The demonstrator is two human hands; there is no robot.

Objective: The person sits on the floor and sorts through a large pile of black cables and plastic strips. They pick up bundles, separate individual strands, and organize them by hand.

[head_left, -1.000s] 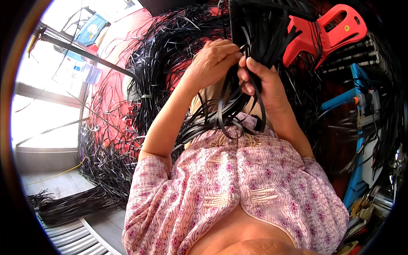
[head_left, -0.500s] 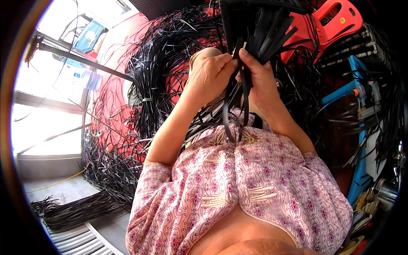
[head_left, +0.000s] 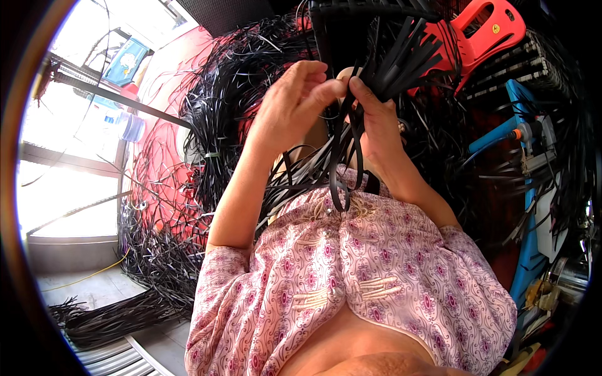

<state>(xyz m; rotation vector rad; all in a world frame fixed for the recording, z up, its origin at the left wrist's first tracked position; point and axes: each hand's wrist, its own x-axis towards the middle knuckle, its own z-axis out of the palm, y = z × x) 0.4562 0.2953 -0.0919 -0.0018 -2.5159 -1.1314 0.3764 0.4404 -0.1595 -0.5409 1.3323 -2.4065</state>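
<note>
My right hand (head_left: pixel 378 128) is closed around a bundle of flat black strips (head_left: pixel 401 59), whose cut ends fan out above the thumb. Below that grip, long strips trail down past the lap, and one of them bends into a loop (head_left: pixel 340 194) over the patterned shirt. Just left of the bundle is my left hand (head_left: pixel 291 103), its fingers raised and parted from the thumb. The thumb tip reaches close to the right thumb; I cannot tell whether it touches the strips.
Heaps of loose black strips (head_left: pixel 219 125) cover the red floor to the left. A red plastic chair (head_left: pixel 480 41) stands at the upper right, near a dark woven crate (head_left: pixel 511 66). Blue-framed equipment (head_left: pixel 523 188) is at the right, and a bundle of strips (head_left: pixel 119 316) lies lower left.
My left hand has come away from the bundle toward the left, and its fingers have opened. My right hand keeps hold of the strips. The whole view has shifted slightly.
</note>
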